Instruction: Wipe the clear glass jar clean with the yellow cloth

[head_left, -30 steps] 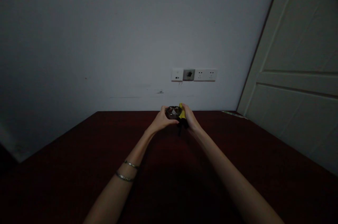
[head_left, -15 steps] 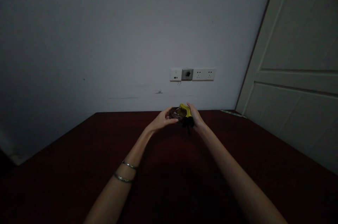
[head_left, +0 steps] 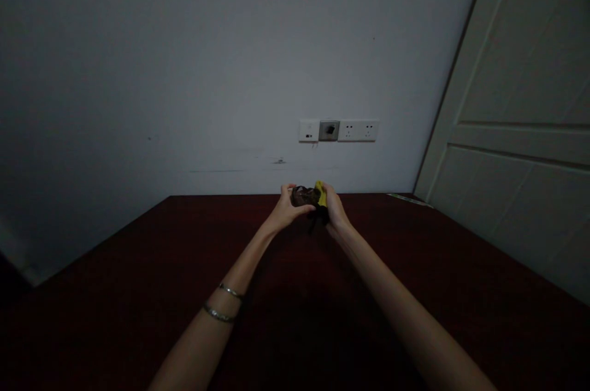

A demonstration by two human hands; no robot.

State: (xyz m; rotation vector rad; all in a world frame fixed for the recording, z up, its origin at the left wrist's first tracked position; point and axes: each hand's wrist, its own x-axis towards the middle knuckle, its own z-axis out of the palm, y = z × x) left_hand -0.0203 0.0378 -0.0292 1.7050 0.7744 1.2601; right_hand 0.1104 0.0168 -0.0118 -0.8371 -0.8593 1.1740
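My left hand is curved round a dark brown, glossy object, with the thumb along its near side. What kind of object it is cannot be made out in this dim light. On the other side, my right hand grips a yellow thing that looks soft, pressed up against the brown object. A black part hangs below it, in front of the right palm. Both hands are close together above the far part of the dark red tabletop. The right fingertips are partly hidden behind the yellow thing.
A pale wall rises behind the table, with a row of white sockets and a grey outlet plate. To the right stands a panelled door. A thin printed strip lies at the table's back right edge.
My right hand has shifted left with the yellow thing, closer to my left hand. The brown object has turned, and less of the yellow shows now.
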